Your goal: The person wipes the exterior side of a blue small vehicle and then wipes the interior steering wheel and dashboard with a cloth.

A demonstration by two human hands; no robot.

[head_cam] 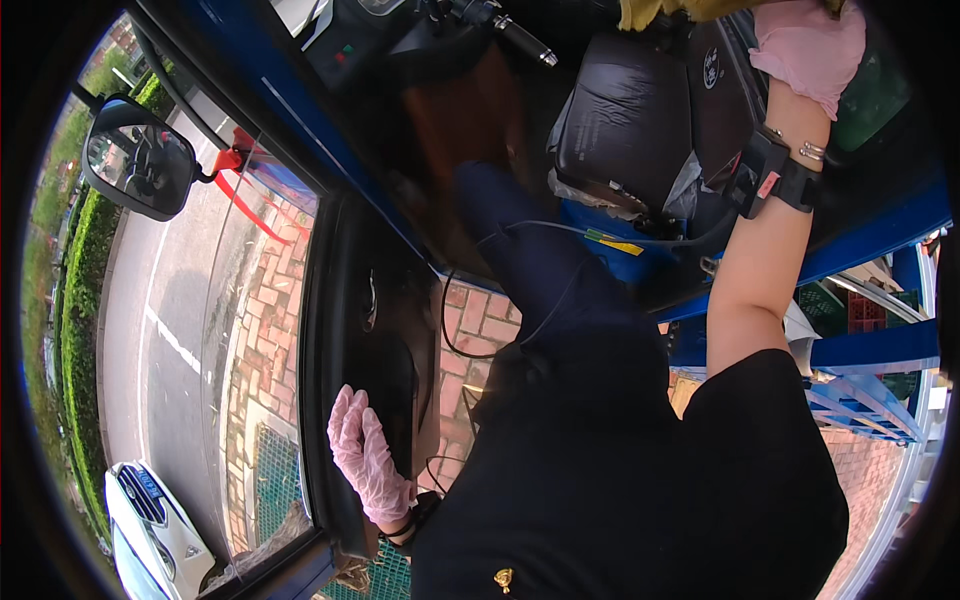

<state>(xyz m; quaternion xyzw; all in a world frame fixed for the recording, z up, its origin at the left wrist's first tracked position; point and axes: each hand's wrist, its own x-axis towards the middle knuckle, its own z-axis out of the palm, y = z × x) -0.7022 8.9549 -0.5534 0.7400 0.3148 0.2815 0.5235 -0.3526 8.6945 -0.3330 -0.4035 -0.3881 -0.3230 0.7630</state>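
At the top right edge of the view, my right hand, in a thin pink glove, holds a yellow cloth; its fingers are partly cut off by the frame. Below that hand are the dark seat backrest and the brown leather seat cushion of a blue vehicle cab. My left hand, also in a pink glove, rests with straightened fingers against the black inner panel of the open cab door. Its thumb is hidden.
A handlebar grip juts out ahead of the seat. My leg reaches into the cab, with a thin cable beside it. Outside the door window are a side mirror and a white car. Blue metal framing stands at right.
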